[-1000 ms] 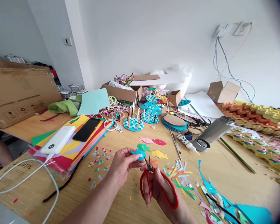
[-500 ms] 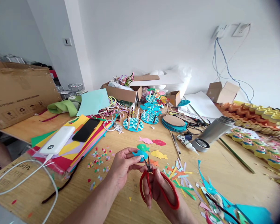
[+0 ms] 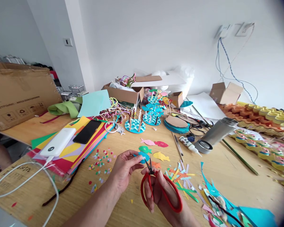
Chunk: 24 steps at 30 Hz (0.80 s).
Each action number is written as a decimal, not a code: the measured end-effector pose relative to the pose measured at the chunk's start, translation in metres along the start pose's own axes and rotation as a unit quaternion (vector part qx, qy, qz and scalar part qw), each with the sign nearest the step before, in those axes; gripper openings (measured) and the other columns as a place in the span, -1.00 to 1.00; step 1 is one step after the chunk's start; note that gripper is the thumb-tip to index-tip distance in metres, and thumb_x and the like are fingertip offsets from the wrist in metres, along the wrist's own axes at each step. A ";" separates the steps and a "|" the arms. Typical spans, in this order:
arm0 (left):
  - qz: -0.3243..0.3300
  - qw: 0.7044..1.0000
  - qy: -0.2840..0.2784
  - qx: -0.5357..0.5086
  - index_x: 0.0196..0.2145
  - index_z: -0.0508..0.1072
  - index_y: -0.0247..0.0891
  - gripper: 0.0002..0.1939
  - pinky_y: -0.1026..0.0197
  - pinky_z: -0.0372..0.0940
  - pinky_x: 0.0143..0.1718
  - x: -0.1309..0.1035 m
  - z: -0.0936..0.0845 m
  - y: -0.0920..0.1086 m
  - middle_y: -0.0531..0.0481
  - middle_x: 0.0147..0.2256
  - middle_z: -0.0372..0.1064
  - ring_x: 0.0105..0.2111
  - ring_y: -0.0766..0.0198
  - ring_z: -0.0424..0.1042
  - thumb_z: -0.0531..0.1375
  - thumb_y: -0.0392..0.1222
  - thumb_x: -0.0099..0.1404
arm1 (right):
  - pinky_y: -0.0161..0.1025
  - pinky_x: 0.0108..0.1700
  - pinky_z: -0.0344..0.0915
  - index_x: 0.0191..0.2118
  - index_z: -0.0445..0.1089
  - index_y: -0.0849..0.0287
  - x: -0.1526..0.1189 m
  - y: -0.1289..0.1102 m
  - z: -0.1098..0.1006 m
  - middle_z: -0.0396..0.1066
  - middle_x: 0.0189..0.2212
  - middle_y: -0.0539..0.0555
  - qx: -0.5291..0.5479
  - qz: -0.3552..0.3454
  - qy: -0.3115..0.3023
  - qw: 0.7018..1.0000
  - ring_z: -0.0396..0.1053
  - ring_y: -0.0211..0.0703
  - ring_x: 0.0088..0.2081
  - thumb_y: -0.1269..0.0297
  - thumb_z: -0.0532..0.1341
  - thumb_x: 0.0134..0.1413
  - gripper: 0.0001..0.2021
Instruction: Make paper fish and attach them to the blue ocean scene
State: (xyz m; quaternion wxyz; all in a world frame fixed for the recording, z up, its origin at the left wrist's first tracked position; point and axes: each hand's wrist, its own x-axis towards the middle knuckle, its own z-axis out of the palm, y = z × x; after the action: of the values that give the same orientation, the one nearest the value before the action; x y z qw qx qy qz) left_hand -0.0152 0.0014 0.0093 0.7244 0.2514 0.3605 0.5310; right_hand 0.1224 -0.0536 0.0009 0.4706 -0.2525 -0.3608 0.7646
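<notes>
Between the thumb and fingers of my left hand is a blue paper fish, partly covered by the fingertips. My right hand grips red-handled scissors, fingers through the loops. The dark blades are parted, their tips beside the lower edge of the blue fish. Just beyond lie a green paper fish, a yellow paper fish, a pink paper fish and a red paper fish. An orange paper piece shows partly behind the scissors.
Paper strips and blue scraps lie to the right, confetti to the left. A glue bottle and metal flask stand farther right. Coloured sheets carry a phone and white power bank.
My left thumb has slid forward over the blue fish, covering most of a small white piece seen on it before. The scissors have barely moved.
</notes>
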 end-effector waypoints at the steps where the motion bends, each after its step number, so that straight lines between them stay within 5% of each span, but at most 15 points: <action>1: 0.009 1.000 0.003 0.002 -0.43 0.46 -0.35 -0.66 0.28 0.36 -0.37 0.000 0.000 0.000 -0.03 -0.47 0.52 -0.52 0.35 0.46 0.45 -0.24 -0.17 | -0.36 -0.58 0.15 -0.11 0.27 0.24 0.000 0.001 0.000 0.32 -0.56 0.00 0.005 0.000 0.000 1.000 0.22 -0.34 -0.65 0.01 -0.05 0.26 -0.61; 12: 0.050 0.998 -0.015 0.021 -0.38 0.47 -0.35 -0.70 0.21 0.36 -0.27 -0.002 0.004 -0.006 -0.05 -0.47 0.54 -0.47 0.28 0.50 0.42 -0.23 -0.09 | -0.34 -0.57 0.09 -0.16 0.31 0.20 0.000 -0.007 0.005 0.26 -0.63 -0.05 0.002 -0.051 0.048 0.998 0.16 -0.34 -0.66 -0.09 0.01 0.18 -0.58; 16: 0.056 0.998 0.031 0.015 -0.41 0.47 -0.34 -0.70 0.26 0.37 -0.34 -0.001 0.003 -0.004 -0.04 -0.47 0.54 -0.47 0.30 0.48 0.43 -0.24 -0.13 | -0.35 -0.59 0.08 -0.10 0.28 0.19 0.000 -0.005 0.004 0.29 -0.59 -0.04 -0.012 -0.041 0.028 0.999 0.17 -0.35 -0.67 -0.06 0.00 0.20 -0.59; 24: 0.045 0.999 0.026 0.008 -0.44 0.45 -0.35 -0.71 0.28 0.35 -0.38 -0.002 0.005 -0.001 -0.06 -0.45 0.54 -0.50 0.33 0.46 0.43 -0.26 -0.13 | -0.39 -0.62 0.15 -0.10 0.26 0.22 -0.001 0.003 0.002 0.31 -0.58 -0.03 0.000 -0.008 0.013 1.000 0.22 -0.36 -0.67 -0.02 -0.01 0.23 -0.62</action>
State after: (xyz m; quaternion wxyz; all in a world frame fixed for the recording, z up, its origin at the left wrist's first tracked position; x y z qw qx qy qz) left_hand -0.0112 -0.0010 0.0121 0.6884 0.2597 0.3718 0.5661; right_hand 0.1195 -0.0557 -0.0004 0.4817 -0.2590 -0.3564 0.7575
